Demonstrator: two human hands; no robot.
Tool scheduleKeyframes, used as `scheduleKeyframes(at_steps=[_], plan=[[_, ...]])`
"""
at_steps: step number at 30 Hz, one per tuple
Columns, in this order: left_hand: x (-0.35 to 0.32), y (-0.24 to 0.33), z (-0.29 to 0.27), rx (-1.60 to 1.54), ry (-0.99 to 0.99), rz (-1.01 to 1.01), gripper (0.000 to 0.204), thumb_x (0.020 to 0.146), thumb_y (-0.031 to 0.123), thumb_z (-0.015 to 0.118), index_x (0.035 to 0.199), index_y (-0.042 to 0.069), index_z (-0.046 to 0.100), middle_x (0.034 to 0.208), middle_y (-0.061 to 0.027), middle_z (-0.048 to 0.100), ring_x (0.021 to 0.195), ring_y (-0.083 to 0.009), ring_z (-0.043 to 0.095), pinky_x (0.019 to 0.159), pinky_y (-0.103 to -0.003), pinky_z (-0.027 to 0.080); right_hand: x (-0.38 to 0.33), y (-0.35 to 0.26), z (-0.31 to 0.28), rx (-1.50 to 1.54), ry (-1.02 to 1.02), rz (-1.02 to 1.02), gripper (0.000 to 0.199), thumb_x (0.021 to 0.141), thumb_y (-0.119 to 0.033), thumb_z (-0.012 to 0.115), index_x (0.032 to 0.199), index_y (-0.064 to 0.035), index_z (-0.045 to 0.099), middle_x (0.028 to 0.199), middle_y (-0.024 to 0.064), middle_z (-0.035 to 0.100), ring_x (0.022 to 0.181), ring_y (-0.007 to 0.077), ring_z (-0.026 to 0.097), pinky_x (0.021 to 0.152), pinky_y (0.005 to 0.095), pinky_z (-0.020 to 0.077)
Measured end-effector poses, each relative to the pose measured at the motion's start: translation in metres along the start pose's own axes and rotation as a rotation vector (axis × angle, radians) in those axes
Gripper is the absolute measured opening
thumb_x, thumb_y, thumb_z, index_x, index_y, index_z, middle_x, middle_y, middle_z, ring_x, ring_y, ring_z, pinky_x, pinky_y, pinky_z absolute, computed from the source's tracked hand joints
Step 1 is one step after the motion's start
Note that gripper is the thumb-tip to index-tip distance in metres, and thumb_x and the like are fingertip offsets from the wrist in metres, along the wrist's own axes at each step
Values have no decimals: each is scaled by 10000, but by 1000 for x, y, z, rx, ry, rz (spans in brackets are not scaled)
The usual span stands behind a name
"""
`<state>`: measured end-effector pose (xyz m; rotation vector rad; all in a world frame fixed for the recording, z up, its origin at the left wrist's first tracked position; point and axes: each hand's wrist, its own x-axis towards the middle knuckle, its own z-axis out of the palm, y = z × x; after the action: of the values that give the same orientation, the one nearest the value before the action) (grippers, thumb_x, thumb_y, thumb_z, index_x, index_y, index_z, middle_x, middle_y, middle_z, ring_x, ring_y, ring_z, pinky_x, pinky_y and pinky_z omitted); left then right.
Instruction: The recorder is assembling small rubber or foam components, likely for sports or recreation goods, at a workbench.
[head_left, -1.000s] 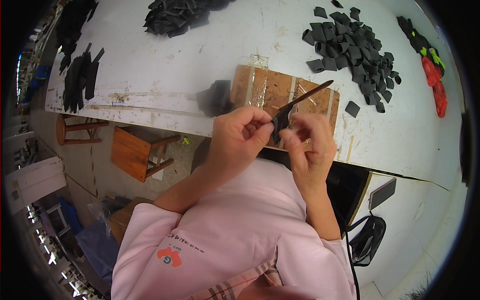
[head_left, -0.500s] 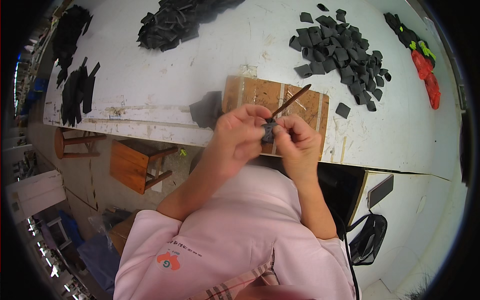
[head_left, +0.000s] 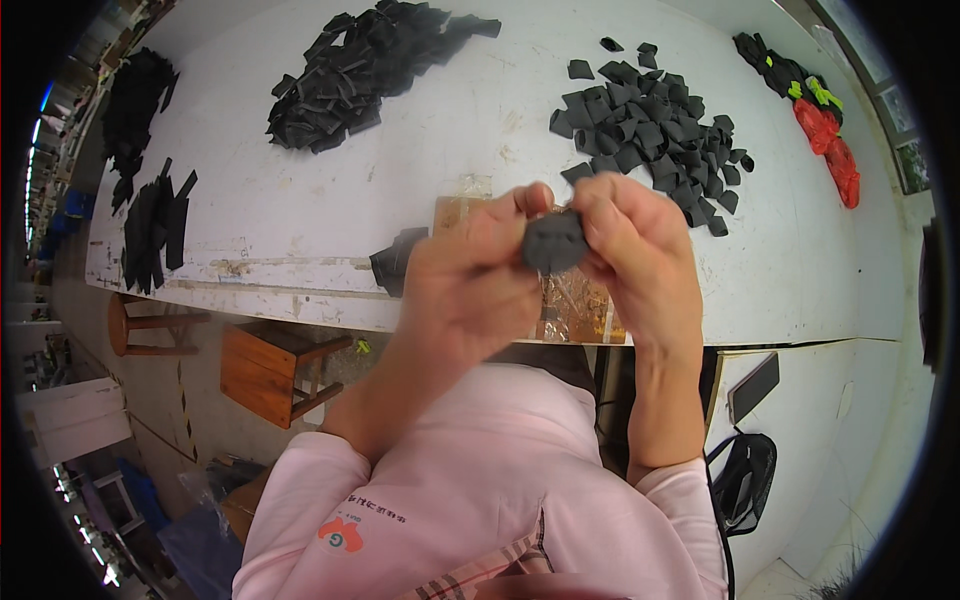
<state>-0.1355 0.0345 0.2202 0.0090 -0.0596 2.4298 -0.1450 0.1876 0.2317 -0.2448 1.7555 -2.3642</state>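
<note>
A small dark grey piece of cloth-like material (head_left: pixel 553 244) is held up between my hands, its flat face turned toward me with small dents or slits in it. My left hand (head_left: pixel 472 272) pinches it from the left, fingers bent and slightly blurred. On the other side my right hand (head_left: pixel 640 250) grips it between thumb and fingers. Below them, partly covered by the hands, lies a brown cardboard sheet with tape (head_left: pixel 585 310) at the table's near edge. Flat dark pieces (head_left: pixel 396 262) rest just left of the cardboard.
On the white table (head_left: pixel 480 110) lie a heap of dark strips (head_left: pixel 335 85), a pile of short grey tube-like pieces (head_left: pixel 650 125) and more strips at left (head_left: pixel 155 225). Red plastic bags (head_left: pixel 832 140) sit far right. A wooden stool (head_left: pixel 265 372) stands below left; a black bag (head_left: pixel 748 485) lies lower right.
Both hands have risen closer to me with the grey piece, which now shows its broad face. The thin brown stick that pointed up from between the hands is out of sight.
</note>
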Motion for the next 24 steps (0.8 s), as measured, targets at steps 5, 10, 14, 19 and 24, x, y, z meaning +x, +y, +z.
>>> scheduleKeyframes(at_steps=[5,10,14,19,24], plan=[[5,6,-49,200,189,92,197,903,97,387,1029,3,506,776,-73,562,339,-13,281,316,-156,218,4,38,-19,188,-103,167,221,855,-245,528,713,-76,517,596,-50,432,503,24,326,443,161,246],[13,-5,-27,809,275,414,226,843,32,481,1069,17,496,822,-79,572,528,-38,440,436,-154,330,11,25,-18,-22,-87,67,208,847,-218,544,745,-38,528,581,-29,449,525,41,391,458,180,305],[17,-2,-22,1736,168,897,299,780,-19,553,1076,-5,514,888,-106,584,812,-129,536,685,-218,430,-3,20,-13,-540,165,-181,165,788,-166,585,813,-8,545,665,33,499,539,95,455,492,219,370],[17,4,-18,1802,14,799,157,725,-40,592,872,11,610,852,-74,591,757,-134,567,658,-232,451,-12,10,-1,-927,158,-533,240,669,-115,672,862,-20,564,744,67,521,585,176,508,493,291,412],[13,5,-22,1572,96,792,92,776,-58,552,861,-40,581,818,-96,568,760,-129,530,701,-215,423,-4,11,-3,-984,97,-582,178,660,-49,661,814,-24,576,737,78,527,588,210,511,507,296,420]])
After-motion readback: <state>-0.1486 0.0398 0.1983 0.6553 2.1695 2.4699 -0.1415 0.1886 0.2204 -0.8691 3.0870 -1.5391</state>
